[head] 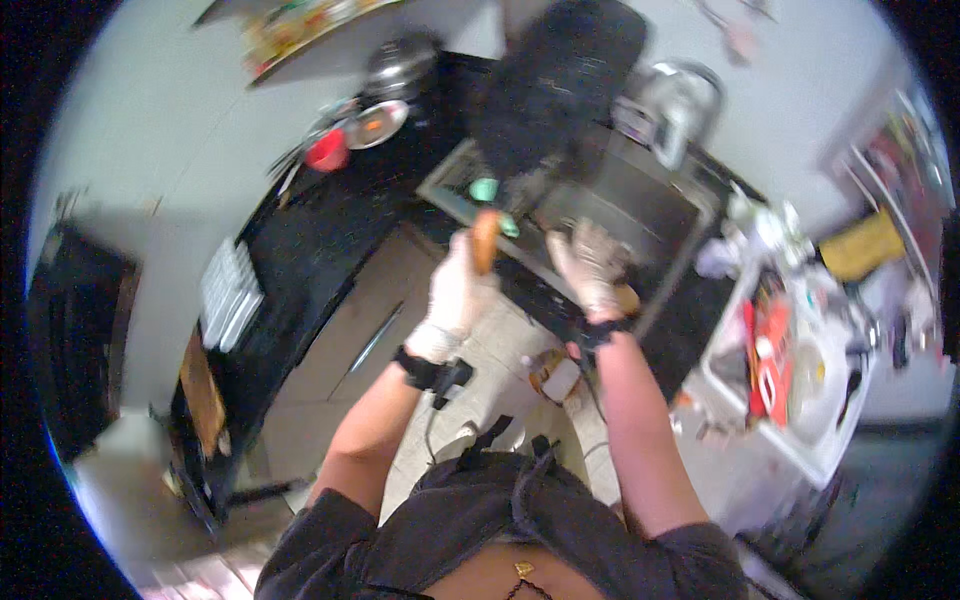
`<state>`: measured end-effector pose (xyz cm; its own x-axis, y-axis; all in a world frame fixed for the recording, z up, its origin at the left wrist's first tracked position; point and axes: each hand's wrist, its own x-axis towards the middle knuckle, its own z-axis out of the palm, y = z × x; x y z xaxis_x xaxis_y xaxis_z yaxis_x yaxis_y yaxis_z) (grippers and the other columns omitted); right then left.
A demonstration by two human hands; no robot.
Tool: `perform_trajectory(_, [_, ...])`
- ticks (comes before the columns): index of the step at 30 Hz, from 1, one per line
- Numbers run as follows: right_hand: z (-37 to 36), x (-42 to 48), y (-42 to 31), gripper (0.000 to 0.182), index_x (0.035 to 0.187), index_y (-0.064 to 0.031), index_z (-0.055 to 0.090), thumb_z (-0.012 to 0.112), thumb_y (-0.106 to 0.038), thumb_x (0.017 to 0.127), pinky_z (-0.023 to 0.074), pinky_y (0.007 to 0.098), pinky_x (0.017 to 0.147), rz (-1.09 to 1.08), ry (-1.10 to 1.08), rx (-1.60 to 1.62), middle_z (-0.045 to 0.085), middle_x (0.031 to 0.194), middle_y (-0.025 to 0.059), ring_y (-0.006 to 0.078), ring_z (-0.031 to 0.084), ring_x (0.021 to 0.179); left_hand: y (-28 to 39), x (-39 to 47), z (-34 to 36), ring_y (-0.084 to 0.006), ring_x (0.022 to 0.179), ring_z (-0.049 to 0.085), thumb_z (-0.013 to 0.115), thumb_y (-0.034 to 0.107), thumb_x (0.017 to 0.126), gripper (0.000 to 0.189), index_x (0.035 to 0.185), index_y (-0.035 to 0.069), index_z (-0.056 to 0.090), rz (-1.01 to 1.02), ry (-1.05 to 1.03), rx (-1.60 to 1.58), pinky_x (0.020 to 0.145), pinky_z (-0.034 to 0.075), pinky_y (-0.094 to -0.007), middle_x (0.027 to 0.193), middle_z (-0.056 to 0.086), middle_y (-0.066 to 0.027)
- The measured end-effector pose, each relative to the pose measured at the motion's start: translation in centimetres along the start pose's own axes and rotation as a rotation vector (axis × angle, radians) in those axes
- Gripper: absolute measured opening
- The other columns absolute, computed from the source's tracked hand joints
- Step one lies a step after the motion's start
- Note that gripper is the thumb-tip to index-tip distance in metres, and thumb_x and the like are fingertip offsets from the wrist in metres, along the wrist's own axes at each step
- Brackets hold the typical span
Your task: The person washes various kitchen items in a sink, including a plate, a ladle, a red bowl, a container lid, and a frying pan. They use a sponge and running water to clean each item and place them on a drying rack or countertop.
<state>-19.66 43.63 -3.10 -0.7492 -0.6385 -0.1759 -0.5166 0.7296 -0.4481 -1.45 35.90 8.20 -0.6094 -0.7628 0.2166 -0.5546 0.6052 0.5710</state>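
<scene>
My left hand, in a whitish glove, grips an orange elongated object, blurred, perhaps a carrot. Just beyond it, a light green object is at the near left rim of the metal sink, and a smaller green piece shows beside the orange object. Reaching over the sink's near edge, my gloved right hand has its thumb apart from its fingers, with nothing visible in its grasp. A yellowish object is partly hidden behind the right wrist. Both wrists wear black bands.
Left on the black counter are a red cup, a plate, a metal pot and a stack of white trays. A clear jug stands behind the sink. To the right is a white basin holding red-orange items.
</scene>
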Motion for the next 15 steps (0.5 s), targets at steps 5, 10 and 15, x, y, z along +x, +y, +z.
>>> perform_trajectory(5, [0.7,-1.0,2.6,0.073,0.132,0.0012,0.033,0.035,-0.057,0.087,0.0215,0.0515,0.104,-0.111,0.213,0.003,0.032,0.134,0.027,0.0391,0.031,0.125,-0.7,-3.0,-5.2,-0.0174,0.053,0.055,0.058,0.01,0.074,0.046,0.118,0.008,0.043,-0.138,-0.267,-0.559,0.044,0.045,-0.0309,0.075,0.056,-0.0086])
perform_trajectory(10, [1.4,-2.8,-0.4,0.076,0.144,-0.0077,0.015,0.026,-0.06,0.09,0.0255,0.0438,0.104,0.133,-0.189,-0.2,0.025,0.145,0.016,0.0321,0.032,0.128,-6.8,-10.1,-13.9,-0.011,0.043,0.047,0.057,0.007,0.074,0.037,0.105,0.003,0.038,-0.249,-0.458,-1.386,0.038,0.039,-0.026,0.061,0.047,-0.002])
perform_trajectory(15, [4.1,-4.7,0.7,0.085,0.144,-0.0142,0.012,0.021,-0.071,0.082,0.0125,0.0492,0.107,0.314,0.058,0.028,0.015,0.148,0.014,0.0344,0.018,0.134,-16.4,-17.5,-24.2,-0.0088,0.044,0.046,0.055,0.007,0.077,0.03,0.101,0.006,0.037,-0.233,-0.48,-1.75,0.041,0.04,-0.0241,0.061,0.046,0.0009])
